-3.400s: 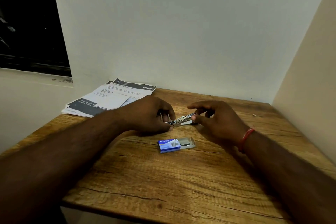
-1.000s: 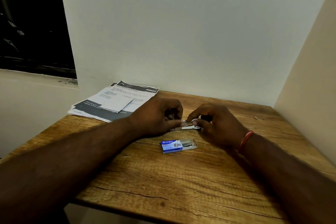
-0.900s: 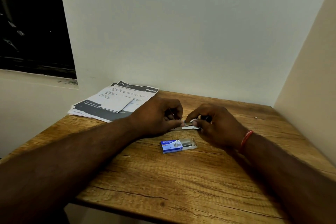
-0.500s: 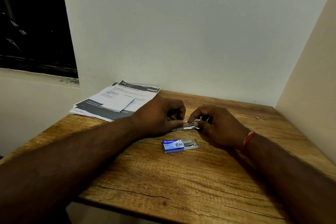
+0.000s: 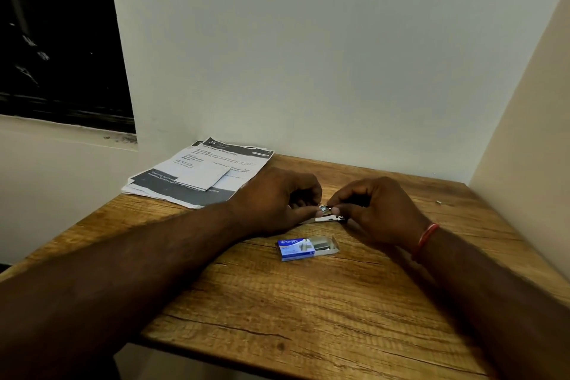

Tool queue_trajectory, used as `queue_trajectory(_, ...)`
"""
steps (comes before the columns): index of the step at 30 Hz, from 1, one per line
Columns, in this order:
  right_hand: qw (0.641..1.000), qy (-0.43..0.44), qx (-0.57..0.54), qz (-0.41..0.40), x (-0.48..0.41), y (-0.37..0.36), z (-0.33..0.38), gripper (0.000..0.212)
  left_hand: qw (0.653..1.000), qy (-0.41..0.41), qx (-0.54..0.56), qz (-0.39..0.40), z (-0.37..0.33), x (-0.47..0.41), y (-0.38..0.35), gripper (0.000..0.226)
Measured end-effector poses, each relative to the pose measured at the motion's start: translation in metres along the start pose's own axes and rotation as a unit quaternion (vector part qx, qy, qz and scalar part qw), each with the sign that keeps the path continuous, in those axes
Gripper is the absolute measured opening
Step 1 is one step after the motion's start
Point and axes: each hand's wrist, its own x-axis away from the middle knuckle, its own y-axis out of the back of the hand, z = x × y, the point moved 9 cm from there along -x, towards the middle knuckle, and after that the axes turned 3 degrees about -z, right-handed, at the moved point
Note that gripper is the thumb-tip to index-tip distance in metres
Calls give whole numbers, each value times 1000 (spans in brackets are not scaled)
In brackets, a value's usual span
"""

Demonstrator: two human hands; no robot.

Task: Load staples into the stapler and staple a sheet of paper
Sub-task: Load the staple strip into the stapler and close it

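Stapler [image 5: 327,216] rested on the wooden table [image 5: 308,311], back of centre, mostly hidden btw the two hands. Only a bit of bright metal showed, so I couldn't tell how far its top was swung open. My left hand [image 5: 277,199] had its fingers curled round the left end, thumb tip pressed on the metal, steadying it. My right hand [image 5: 381,211] pinched the shiny upper part from the other side, thumb & forefinger closed tight; whether a staple strip sat in that pinch I couldn't make out. Just in front, apart from both hands, lay the blue staple box [image 5: 295,250], its tray slid out to the right w/ staples showing. Printed sheets [image 5: 203,174] lay stacked at the table's far-left corner, near the left wrist, untouched. Beyond that: pale walls, a dark window [image 5: 55,40] at left, and a red thread [image 5: 427,239] on the right wrist. My read: loading step in hand, approx halfway at best, paper not yet stapled. Next move prob needs a strip seated straight in the channel & the top pressed shut till it catches, then one sheet pulled over & slid under the head.
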Motion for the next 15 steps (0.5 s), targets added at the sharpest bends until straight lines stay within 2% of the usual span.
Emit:
queue_trajectory(8,1000,3,0,-15,1,0,5,28,998,-28,-53,27,-14,-2,-4,5)
queue_trajectory(15,1000,8,12,-12,2,1,8,35,996,-19,-75,35,-17,-1,-5,8)
